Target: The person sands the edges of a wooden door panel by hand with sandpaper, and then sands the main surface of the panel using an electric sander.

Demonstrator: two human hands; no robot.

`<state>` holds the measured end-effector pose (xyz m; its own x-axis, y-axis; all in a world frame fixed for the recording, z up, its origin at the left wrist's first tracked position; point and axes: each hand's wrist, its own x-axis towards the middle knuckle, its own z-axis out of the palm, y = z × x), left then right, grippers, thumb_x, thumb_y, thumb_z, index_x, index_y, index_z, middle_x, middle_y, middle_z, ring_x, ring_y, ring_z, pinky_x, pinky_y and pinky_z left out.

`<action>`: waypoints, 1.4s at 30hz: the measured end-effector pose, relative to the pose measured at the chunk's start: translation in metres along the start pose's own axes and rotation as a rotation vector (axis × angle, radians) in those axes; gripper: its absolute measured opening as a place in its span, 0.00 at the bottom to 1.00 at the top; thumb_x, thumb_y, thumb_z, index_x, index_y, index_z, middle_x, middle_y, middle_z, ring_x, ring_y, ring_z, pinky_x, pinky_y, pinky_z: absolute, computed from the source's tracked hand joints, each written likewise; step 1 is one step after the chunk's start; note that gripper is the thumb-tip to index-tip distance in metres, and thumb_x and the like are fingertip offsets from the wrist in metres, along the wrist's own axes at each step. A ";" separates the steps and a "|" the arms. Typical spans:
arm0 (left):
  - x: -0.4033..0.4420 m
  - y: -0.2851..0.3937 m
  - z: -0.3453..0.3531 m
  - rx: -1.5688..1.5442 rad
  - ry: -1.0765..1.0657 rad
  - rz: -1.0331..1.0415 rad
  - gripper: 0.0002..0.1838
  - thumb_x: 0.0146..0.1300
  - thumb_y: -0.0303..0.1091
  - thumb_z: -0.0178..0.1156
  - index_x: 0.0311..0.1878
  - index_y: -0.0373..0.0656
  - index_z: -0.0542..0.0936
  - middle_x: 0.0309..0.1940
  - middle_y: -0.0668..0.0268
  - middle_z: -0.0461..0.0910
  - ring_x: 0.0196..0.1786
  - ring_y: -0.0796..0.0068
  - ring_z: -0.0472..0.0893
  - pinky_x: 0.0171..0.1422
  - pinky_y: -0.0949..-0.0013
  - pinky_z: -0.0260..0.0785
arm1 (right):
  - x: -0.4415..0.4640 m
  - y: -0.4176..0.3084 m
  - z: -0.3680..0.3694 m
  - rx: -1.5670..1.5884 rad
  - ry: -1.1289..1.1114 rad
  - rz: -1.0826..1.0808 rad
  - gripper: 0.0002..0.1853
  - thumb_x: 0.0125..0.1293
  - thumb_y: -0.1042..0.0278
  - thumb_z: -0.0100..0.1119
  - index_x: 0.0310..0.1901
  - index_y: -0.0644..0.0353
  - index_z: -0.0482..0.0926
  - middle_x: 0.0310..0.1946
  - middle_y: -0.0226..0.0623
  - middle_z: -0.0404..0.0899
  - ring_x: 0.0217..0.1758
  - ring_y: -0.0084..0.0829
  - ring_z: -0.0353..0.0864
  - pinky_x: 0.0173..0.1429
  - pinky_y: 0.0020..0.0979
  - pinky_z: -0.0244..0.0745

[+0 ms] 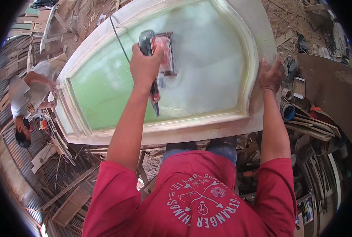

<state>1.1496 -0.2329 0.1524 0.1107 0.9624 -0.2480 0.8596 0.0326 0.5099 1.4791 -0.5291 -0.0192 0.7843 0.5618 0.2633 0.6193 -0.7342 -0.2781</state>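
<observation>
A large panel (207, 59) with a raised moulding lies in front of me, its inner face pale green and whitish with dust. My left hand (145, 65) is wrapped round the handle of a red and black power sander (164, 53), which rests on the inner face left of centre. A dark cord (119, 38) crosses the panel from the sander's area to the top edge. At the panel's right edge, my right hand (272, 74) lies with its fingers apart and holds nothing.
At the left a person (35, 87) in a light shirt bends at the panel's far end. Wood strips (314, 126), a blue-lined can (287, 111) and a brown board (328, 87) are at the right. Scrap timber (71, 205) lies at the lower left.
</observation>
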 end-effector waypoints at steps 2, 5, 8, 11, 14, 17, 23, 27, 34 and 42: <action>-0.032 -0.011 0.000 0.000 0.022 0.047 0.35 0.60 0.58 0.76 0.59 0.39 0.80 0.44 0.49 0.90 0.48 0.46 0.90 0.57 0.50 0.81 | 0.003 -0.003 -0.002 -0.014 0.000 0.005 0.38 0.77 0.39 0.65 0.79 0.53 0.69 0.75 0.49 0.77 0.81 0.53 0.72 0.82 0.59 0.64; -0.080 -0.036 0.001 -0.040 -0.001 0.055 0.35 0.58 0.55 0.78 0.61 0.41 0.80 0.44 0.50 0.90 0.48 0.46 0.90 0.56 0.50 0.81 | -0.001 -0.003 0.001 -0.066 0.035 -0.004 0.39 0.77 0.39 0.64 0.79 0.53 0.69 0.75 0.50 0.76 0.81 0.53 0.72 0.82 0.59 0.64; -0.126 -0.058 0.002 -0.010 -0.010 0.088 0.33 0.60 0.54 0.78 0.61 0.42 0.81 0.45 0.52 0.90 0.49 0.50 0.91 0.56 0.52 0.82 | -0.001 -0.008 -0.004 -0.040 0.018 0.015 0.37 0.78 0.43 0.65 0.79 0.56 0.69 0.75 0.52 0.76 0.82 0.55 0.71 0.82 0.60 0.64; -0.134 -0.059 0.006 -0.037 -0.016 0.143 0.34 0.59 0.55 0.78 0.61 0.43 0.81 0.45 0.51 0.89 0.49 0.47 0.90 0.55 0.50 0.82 | 0.001 -0.010 -0.010 0.001 -0.038 0.028 0.37 0.78 0.44 0.65 0.79 0.56 0.69 0.75 0.53 0.76 0.81 0.55 0.72 0.81 0.60 0.65; -0.125 -0.050 0.014 -0.015 -0.016 0.176 0.33 0.58 0.55 0.77 0.59 0.42 0.80 0.46 0.48 0.89 0.48 0.43 0.90 0.54 0.47 0.82 | 0.001 -0.008 -0.007 -0.024 -0.042 0.022 0.38 0.77 0.42 0.66 0.79 0.56 0.69 0.74 0.53 0.77 0.79 0.55 0.74 0.80 0.58 0.66; -0.085 -0.013 0.021 0.003 0.024 0.173 0.31 0.60 0.57 0.76 0.55 0.42 0.81 0.44 0.48 0.89 0.46 0.43 0.90 0.53 0.47 0.82 | 0.002 -0.005 -0.005 -0.029 -0.037 -0.028 0.39 0.77 0.41 0.66 0.79 0.57 0.69 0.76 0.53 0.76 0.81 0.54 0.73 0.81 0.58 0.66; -0.027 0.041 0.028 -0.012 0.017 0.140 0.31 0.64 0.60 0.71 0.53 0.41 0.81 0.41 0.48 0.89 0.46 0.45 0.90 0.51 0.46 0.83 | 0.003 0.003 -0.003 0.005 -0.004 -0.116 0.40 0.75 0.40 0.67 0.78 0.56 0.70 0.78 0.54 0.74 0.85 0.55 0.68 0.85 0.60 0.58; -0.037 0.048 0.030 0.012 -0.029 0.127 0.32 0.63 0.61 0.71 0.56 0.42 0.82 0.43 0.48 0.89 0.47 0.47 0.91 0.53 0.48 0.84 | 0.004 0.004 -0.003 0.029 0.007 -0.161 0.40 0.73 0.40 0.69 0.77 0.57 0.73 0.78 0.55 0.73 0.85 0.56 0.66 0.87 0.59 0.55; -0.114 0.008 0.033 0.083 -0.183 0.241 0.39 0.61 0.63 0.72 0.65 0.42 0.80 0.51 0.49 0.89 0.50 0.48 0.91 0.55 0.48 0.84 | -0.010 -0.137 -0.071 0.821 -0.251 -0.379 0.32 0.72 0.64 0.76 0.73 0.61 0.76 0.75 0.53 0.75 0.81 0.54 0.72 0.84 0.49 0.66; -0.099 0.032 0.051 0.056 -0.296 0.208 0.45 0.57 0.61 0.79 0.66 0.36 0.74 0.52 0.49 0.90 0.53 0.44 0.91 0.58 0.48 0.84 | 0.009 -0.290 -0.088 0.310 -0.589 -0.091 0.19 0.73 0.50 0.61 0.44 0.56 0.94 0.50 0.52 0.92 0.55 0.59 0.89 0.66 0.53 0.82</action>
<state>1.1914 -0.3406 0.1507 0.4184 0.8268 -0.3759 0.8287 -0.1781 0.5306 1.3029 -0.3444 0.1450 0.5635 0.7949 -0.2251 0.5970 -0.5801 -0.5541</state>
